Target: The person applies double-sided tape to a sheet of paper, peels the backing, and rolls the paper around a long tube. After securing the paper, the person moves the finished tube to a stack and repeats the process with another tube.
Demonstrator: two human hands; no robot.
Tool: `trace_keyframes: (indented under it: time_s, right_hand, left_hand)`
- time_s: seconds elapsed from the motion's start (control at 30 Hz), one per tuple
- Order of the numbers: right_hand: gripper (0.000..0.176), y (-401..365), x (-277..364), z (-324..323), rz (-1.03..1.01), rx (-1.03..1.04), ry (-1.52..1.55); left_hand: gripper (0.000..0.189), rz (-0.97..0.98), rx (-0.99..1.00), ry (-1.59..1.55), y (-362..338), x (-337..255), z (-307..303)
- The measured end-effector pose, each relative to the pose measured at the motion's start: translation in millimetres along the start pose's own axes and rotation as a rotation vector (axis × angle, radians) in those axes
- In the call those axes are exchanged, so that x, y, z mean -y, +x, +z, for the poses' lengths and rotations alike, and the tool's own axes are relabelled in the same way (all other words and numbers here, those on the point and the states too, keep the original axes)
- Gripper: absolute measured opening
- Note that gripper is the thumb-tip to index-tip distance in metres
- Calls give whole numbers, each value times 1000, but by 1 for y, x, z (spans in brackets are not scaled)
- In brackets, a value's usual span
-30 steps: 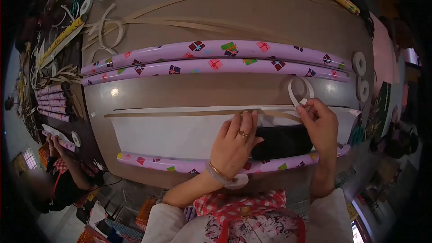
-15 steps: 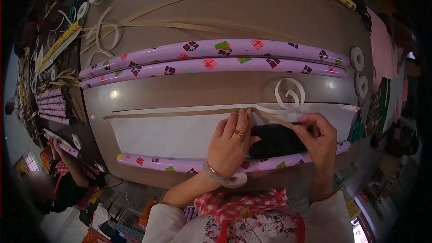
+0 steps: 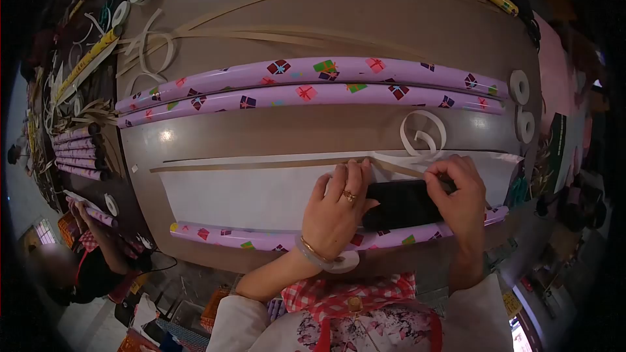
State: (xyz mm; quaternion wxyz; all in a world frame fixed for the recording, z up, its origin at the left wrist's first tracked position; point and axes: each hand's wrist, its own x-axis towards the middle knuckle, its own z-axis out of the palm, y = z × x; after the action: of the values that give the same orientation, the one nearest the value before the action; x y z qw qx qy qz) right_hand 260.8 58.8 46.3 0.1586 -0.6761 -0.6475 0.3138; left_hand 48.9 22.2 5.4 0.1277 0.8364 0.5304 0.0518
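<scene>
My left hand [image 3: 336, 205], with a ring and bracelets, lies on a brown strip [image 3: 261, 165] along the upper edge of an unrolled white sheet [image 3: 222, 195]. Its fingers are spread a little and flat. My right hand [image 3: 458, 192] pinches the strip's right end, lifted slightly off the sheet. A black flat object [image 3: 401, 205] rests on the sheet between my hands. The rolled part of the purple gift-print paper [image 3: 228, 235] runs along the near side. A white curled strip [image 3: 422, 132] reaches the sheet's upper edge by my left fingertips.
Two purple rolls [image 3: 313, 85] lie across the table [image 3: 274, 127] beyond the sheet. White tape rolls [image 3: 518, 87] sit at the right. Brown strips [image 3: 280, 36] lie farther back. A co-worker [image 3: 98, 254] handles a purple roll at the left.
My right hand has shifted slightly up with the strip's end, which now lies at a flatter angle. More of the black object shows. My left hand has barely moved.
</scene>
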Motion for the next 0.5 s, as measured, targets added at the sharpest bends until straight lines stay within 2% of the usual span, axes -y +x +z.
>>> trace_keyframes:
  time_s: [0.07, 0.13, 0.17, 0.23, 0.37, 0.5]
  right_hand:
    - [8, -1, -4, 2, -4, 53, 92]
    - [10, -3, -1, 5, 255, 201, 395]
    - [10, -3, -2, 7, 255, 200, 394]
    - [16, -2, -3, 9, 383, 250, 551]
    - [20, 5, 4, 9, 471, 331, 537]
    - [23, 10, 10, 16, 525, 307, 755]
  left_hand:
    - [63, -8, -11, -14, 0, 0, 2]
    - [64, -25, -18, -44, 0, -2, 2]
    - [67, -42, -25, -74, 0, -2, 2]
    - [67, -43, -29, -72, 0, -2, 2]
    - [67, -43, -24, -69, 0, -1, 2]
    - [68, -46, -21, -82, 0, -1, 2]
